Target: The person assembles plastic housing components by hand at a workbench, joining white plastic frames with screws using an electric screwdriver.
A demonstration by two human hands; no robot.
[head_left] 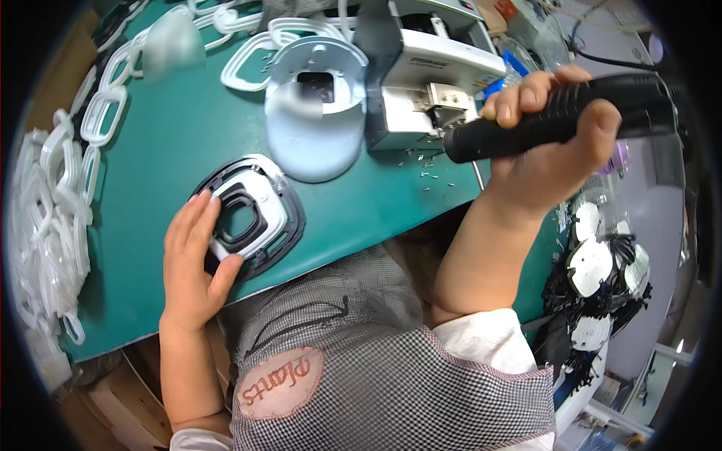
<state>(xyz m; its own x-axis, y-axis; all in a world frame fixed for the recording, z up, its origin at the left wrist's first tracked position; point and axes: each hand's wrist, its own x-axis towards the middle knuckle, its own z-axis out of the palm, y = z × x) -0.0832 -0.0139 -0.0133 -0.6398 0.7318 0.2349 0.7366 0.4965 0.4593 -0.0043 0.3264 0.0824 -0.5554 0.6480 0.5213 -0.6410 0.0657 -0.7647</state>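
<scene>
My left hand (188, 267) steadies a rounded black and white plastic frame (293, 218) lying on the green mat, with its thumb and fingers on the left side of it. The frame has a black-rimmed opening in its middle. In my raised right hand (541, 169) is a black electric screwdriver (519, 135), held nearly level with its nose pointing left. That nose is at the metal outlet of a screw feeder (444, 64); whether the bit touches a screw there I cannot make out. A light blue oval plastic shell (316, 158) lies between the frame and the feeder.
Small loose screws (427, 177) are scattered before the feeder. White plastic rings (103, 115) line the mat's back and left, beside a heap of clear-white parts (53, 240). On the right, white discs with black wires (590, 267) hang together. The green mat (143, 180) covers the table.
</scene>
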